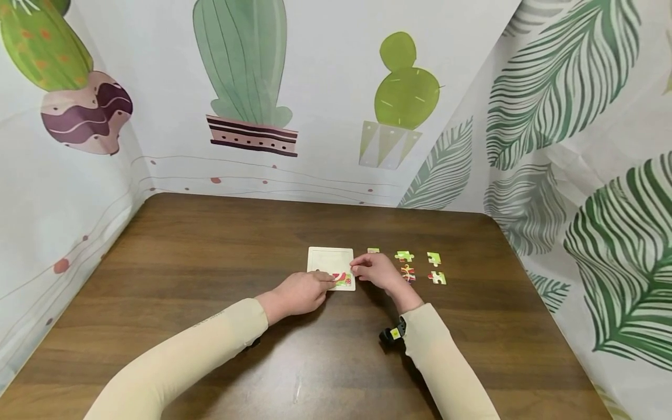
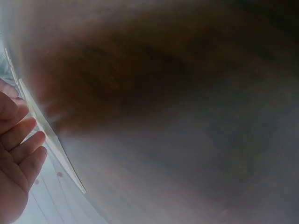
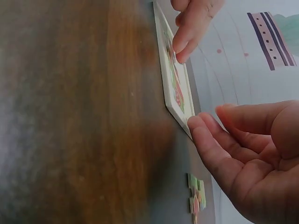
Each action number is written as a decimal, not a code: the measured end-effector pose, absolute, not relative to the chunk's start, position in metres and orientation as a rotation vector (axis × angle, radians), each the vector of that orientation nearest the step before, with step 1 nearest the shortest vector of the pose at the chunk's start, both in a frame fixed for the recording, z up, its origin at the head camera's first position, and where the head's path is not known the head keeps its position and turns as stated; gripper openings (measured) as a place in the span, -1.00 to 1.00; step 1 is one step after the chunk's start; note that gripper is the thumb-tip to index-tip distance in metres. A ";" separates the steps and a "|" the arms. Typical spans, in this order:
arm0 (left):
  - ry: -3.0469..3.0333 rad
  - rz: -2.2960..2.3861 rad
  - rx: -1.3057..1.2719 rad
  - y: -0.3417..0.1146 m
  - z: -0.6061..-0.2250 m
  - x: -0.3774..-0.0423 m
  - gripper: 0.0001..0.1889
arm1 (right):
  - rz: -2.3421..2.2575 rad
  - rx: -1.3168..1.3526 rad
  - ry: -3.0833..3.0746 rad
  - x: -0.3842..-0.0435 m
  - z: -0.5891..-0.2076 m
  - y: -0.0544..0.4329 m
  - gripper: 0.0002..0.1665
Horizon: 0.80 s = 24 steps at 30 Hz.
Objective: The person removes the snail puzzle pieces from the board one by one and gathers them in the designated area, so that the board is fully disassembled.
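A pale square puzzle tray (image 1: 331, 256) lies on the table, with joined puzzle pieces (image 1: 343, 280) of green and red print in its near right part. From the left, my left hand (image 1: 304, 290) reaches over the near edge of the tray, fingertips resting on these pieces. My right hand (image 1: 379, 272) is at the tray's right edge. In the right wrist view, its fingertips (image 3: 195, 122) are right at the tray's corner, and a gap shows between thumb and fingers with nothing in it. The left wrist view catches the tray (image 2: 51, 135) edge-on, beside the left hand (image 2: 16, 158).
Several loose puzzle pieces (image 1: 404, 256) lie in two rows right of the tray, some partly behind the right hand. A brown wooden table (image 1: 236, 233) carries everything. Behind it hangs a white cloth (image 1: 331, 116) printed with cacti and leaves.
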<state>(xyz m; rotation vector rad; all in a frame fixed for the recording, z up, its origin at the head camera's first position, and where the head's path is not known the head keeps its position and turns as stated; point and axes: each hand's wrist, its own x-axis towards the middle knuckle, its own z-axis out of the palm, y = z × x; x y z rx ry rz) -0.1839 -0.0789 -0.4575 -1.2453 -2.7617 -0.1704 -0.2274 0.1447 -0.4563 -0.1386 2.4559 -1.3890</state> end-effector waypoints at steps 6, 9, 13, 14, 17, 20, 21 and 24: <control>-2.791 -0.184 -1.238 -0.079 -0.460 -0.183 -0.69 | -1.336 -0.136 2.460 -0.231 -0.452 0.136 -0.74; -2.818 -0.179 -1.232 -0.078 -0.460 -0.183 -0.69 | -1.327 -0.126 2.472 -0.232 -0.451 0.133 -0.75; -2.832 -0.165 -1.246 -0.077 -0.460 -0.183 -0.69 | -1.267 -0.134 2.503 -0.234 -0.449 0.130 -0.76; -2.832 -0.161 -1.250 -0.078 -0.460 -0.183 -0.69 | -1.252 -0.143 2.506 -0.235 -0.449 0.129 -0.75; -2.836 -0.154 -1.270 -0.078 -0.458 -0.184 -0.68 | -1.193 -0.179 2.514 -0.237 -0.446 0.128 -0.75; -2.835 -0.149 -1.290 -0.078 -0.456 -0.185 -0.68 | -1.153 -0.200 2.512 -0.239 -0.445 0.127 -0.75; -2.837 -0.147 -1.294 -0.078 -0.455 -0.185 -0.67 | -1.137 -0.207 2.512 -0.240 -0.445 0.127 -0.76; -2.850 -0.136 -1.292 -0.077 -0.455 -0.185 -0.68 | -1.098 -0.231 2.503 -0.244 -0.444 0.125 -0.77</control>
